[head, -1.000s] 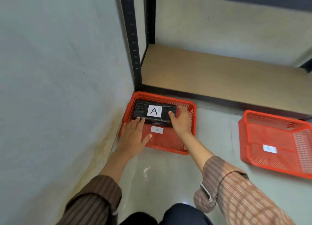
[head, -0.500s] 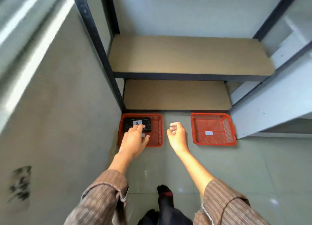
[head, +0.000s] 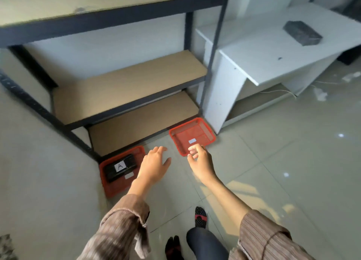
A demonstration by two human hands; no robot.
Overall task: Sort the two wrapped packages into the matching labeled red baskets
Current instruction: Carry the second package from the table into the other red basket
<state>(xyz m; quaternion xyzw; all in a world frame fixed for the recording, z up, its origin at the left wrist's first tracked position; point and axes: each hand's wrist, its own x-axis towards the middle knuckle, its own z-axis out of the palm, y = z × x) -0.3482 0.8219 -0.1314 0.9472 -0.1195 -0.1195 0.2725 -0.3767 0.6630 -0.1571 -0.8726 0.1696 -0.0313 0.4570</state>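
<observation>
A black wrapped package with a white "A" label (head: 119,167) lies in the left red basket (head: 115,189) on the floor by the wall. The right red basket (head: 209,131) holds only a small white label. A second dark wrapped package (head: 301,35) rests on the white desk at the upper right. My left hand (head: 154,165) hovers over the floor between the baskets, fingers spread and holding nothing. Just in front of the right basket's near corner floats my right hand (head: 200,162), fingers loosely curled and apart, nothing in it.
A black-framed shelf rack with wooden boards (head: 125,88) stands behind the baskets. A white desk (head: 269,58) is to the right of it. A wall runs along the left. My feet (head: 200,217) are on the tiled floor below.
Both hands have left the "A" package, which stays in the left basket. The view has pulled back and turned right, bringing the white desk and the second package into sight.
</observation>
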